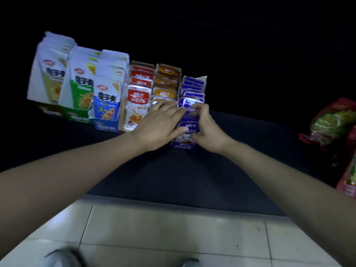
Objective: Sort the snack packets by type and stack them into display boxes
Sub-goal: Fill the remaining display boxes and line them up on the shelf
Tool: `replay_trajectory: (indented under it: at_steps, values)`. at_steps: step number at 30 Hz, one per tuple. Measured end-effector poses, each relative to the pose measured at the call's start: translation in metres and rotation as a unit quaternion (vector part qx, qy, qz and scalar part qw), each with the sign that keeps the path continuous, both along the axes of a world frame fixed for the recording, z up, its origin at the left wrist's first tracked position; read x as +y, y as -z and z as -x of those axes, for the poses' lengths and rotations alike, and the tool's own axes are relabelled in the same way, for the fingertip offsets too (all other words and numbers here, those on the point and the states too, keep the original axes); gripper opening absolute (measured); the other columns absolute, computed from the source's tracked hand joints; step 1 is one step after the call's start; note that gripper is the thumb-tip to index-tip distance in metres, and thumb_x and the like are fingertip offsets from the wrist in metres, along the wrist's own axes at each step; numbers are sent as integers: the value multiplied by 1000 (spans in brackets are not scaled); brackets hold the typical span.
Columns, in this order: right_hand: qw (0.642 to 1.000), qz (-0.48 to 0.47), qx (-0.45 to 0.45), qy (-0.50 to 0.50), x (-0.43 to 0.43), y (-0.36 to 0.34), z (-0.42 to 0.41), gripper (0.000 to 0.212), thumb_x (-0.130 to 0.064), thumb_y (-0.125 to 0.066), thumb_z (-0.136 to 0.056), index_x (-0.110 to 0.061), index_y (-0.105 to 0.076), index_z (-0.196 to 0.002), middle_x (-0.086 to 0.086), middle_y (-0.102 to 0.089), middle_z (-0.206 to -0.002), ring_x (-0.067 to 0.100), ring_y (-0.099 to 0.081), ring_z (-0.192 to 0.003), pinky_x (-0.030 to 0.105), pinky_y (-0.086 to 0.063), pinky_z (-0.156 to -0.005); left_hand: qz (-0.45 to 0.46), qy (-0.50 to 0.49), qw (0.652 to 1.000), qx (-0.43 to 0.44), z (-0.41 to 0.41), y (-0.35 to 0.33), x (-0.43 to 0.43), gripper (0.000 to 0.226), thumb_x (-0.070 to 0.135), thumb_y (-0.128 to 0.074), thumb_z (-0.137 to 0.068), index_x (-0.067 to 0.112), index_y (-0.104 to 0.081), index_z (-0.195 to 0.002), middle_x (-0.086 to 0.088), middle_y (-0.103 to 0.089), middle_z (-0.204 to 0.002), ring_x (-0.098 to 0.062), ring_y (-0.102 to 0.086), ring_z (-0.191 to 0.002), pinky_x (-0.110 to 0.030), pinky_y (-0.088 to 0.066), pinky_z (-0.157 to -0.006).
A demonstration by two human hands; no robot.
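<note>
A row of display boxes stands on a dark table. The purple box (184,146) at the right holds several purple packets (193,84) standing in a line. My left hand (160,124) lies over the front of that box, fingers stretched across to the purple packets, thumb against a front packet (189,126). My right hand (207,130) pinches a purple packet (189,104) at its right edge, fingers curled around the stack. Beside it stand an orange box (167,81) and a red box (138,93), both filled.
Three taller boxes of white pouches stand at the left: olive (51,78), green (81,87), blue (107,99). Red and green snack bags (333,124) lie at the table's right edge. The tiled floor (173,228) and shoe tips show below.
</note>
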State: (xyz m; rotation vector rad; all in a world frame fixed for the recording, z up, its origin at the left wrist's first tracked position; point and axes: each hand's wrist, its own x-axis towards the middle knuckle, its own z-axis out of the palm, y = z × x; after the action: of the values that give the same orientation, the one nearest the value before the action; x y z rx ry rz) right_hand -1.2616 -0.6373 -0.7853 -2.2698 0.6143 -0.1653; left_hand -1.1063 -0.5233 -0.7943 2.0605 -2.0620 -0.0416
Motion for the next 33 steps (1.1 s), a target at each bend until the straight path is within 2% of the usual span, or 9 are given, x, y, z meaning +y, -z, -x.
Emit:
replay_trajectory:
  at_steps: [3,5,10,13,16,20,25,29,33]
  values:
    - [992,-118,34,10,-12,-16,-8,53,6,-52,-90,-15,-23,-128,0,-47,-120,10,-56,-107,22,-55,-78,88,-1,996,8,0,11,0,60,51,-29,-96,10,-54,-132,-7,-62,-128,-26,-46,-132,-35,-20,-108]
    - [984,-164,2,73,-18,-22,-13,36,-2,-44,-97,-17,-32,-127,0,-49,-119,9,-56,-103,17,-53,-71,115,18,993,12,-4,14,-1,51,45,-36,-96,11,-60,-125,-4,-66,-121,-26,-51,-128,-34,-24,-104]
    - [988,-46,2,148,-28,-8,-18,44,-21,-43,-100,-19,-38,-143,4,-37,-145,21,-40,-132,44,-45,-105,168,30,985,29,-9,22,-2,39,38,-46,-97,16,-65,-122,1,-69,-116,-23,-56,-121,-36,-33,-100]
    - [989,-1,31,142,-28,-3,-21,43,-14,-50,-99,-12,-42,-142,4,-31,-146,20,-38,-133,36,-48,-100,191,49,980,37,-11,25,-2,35,35,-50,-96,17,-68,-120,3,-70,-115,-22,-57,-120,-37,-35,-98]
    - [986,79,35,144,-36,-11,-28,36,-16,-59,-95,-12,-55,-131,5,-36,-136,14,-46,-118,26,-49,-91,200,66,977,34,-14,25,1,33,34,-52,-95,18,-70,-118,5,-70,-113,-22,-57,-120,-38,-37,-96]
    - [978,134,95,127,-44,-18,-30,31,-12,-69,-87,-12,-63,-117,3,-46,-122,10,-48,-101,28,-50,-89,192,67,978,37,-14,24,5,34,36,-51,-95,19,-69,-119,6,-69,-115,-22,-55,-121,-39,-38,-97]
    - [986,14,76,149,-42,-5,-16,16,-9,-69,-87,-12,-62,-100,-4,-61,-94,5,-58,-87,28,-55,-81,190,66,978,51,-15,24,5,35,37,-52,-95,19,-69,-120,7,-69,-114,-21,-53,-121,-36,-36,-98]
    - [989,-69,15,133,-44,-7,-11,11,-12,-68,-88,-8,-66,-99,4,-67,-106,13,-63,-106,33,-57,-85,186,63,979,52,-15,24,4,37,37,-52,-95,19,-66,-124,5,-69,-114,-20,-53,-121,-37,-37,-97]
    - [988,-120,-18,93,-40,-18,-8,11,-11,-64,-91,-6,-65,-101,6,-68,-102,14,-65,-103,26,-58,-78,188,50,980,49,-14,21,1,38,36,-53,-94,15,-65,-123,0,-65,-115,-21,-56,-117,-36,-37,-96]
